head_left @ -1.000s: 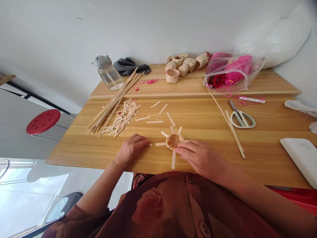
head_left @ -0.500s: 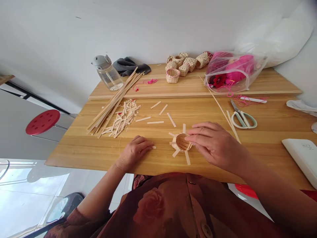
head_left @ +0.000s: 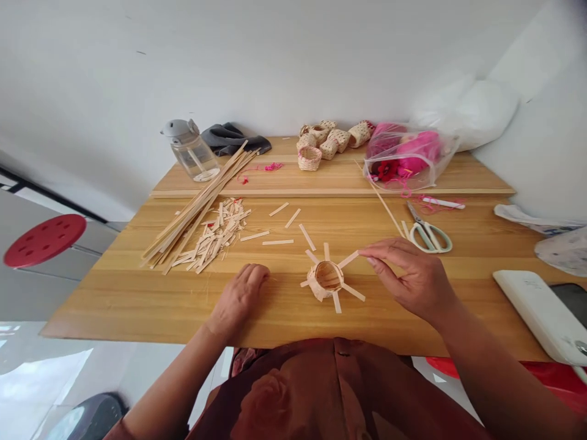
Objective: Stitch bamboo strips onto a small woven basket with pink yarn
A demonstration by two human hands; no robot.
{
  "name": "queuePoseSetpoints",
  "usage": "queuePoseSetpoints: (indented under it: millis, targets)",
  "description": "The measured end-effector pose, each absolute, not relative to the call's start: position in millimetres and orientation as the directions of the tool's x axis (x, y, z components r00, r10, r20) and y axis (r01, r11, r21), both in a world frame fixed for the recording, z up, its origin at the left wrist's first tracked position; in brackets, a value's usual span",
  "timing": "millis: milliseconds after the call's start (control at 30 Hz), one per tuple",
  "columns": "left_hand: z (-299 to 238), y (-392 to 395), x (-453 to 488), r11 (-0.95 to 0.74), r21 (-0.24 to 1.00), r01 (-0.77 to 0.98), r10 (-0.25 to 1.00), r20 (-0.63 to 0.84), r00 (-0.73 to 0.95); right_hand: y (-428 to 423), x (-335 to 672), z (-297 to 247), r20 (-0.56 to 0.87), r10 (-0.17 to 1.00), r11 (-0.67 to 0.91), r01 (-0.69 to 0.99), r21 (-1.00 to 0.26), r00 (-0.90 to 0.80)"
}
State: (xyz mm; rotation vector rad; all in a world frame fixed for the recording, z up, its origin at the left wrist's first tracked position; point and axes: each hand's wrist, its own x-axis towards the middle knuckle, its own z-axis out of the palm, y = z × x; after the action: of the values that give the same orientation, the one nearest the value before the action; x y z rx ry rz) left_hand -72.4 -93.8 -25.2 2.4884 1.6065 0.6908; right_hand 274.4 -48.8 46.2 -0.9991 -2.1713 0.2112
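A small woven basket [head_left: 329,276] stands on the wooden table in front of me, its mouth facing up and several flat strips fanning out from its rim. My right hand [head_left: 410,275] pinches the outer end of the upper-right strip [head_left: 349,259] between thumb and fingers. To the left of the basket, my left hand [head_left: 241,300] lies on the tabletop with fingers curled in. Whatever may be under those fingers is hidden. Several short cut strips [head_left: 278,242] lie loose beyond the basket.
Long strips [head_left: 202,205] and a heap of offcuts [head_left: 217,235] lie left, near a water bottle [head_left: 191,153]. Finished small baskets [head_left: 309,158] and a clear bag of pink yarn [head_left: 415,156] sit at the back. Scissors [head_left: 428,235] and a white power bank [head_left: 534,311] are right.
My right hand has left the basket's right rim and now grips the upper-right strip. The short strip seen at my left fingertips no longer shows. The whole view has shifted a little.
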Motion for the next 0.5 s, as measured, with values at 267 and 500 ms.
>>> queuePoseSetpoints:
  millis: [267, 500]
  targets:
    - [7.5, -71.7, -58.0, -0.504, 0.478, 0.719, 0.815, 0.54, 0.211, -27.1, 329.2, 21.0, 0.456, 0.886, 0.338, 0.79, -0.512, -0.084]
    - [-7.7, -64.6, -48.5, -0.55, 0.46, 0.697, 0.79, 0.557, 0.256, -3.3, 369.3, 10.8, 0.334, 0.93, 0.063, 0.828, -0.557, 0.155]
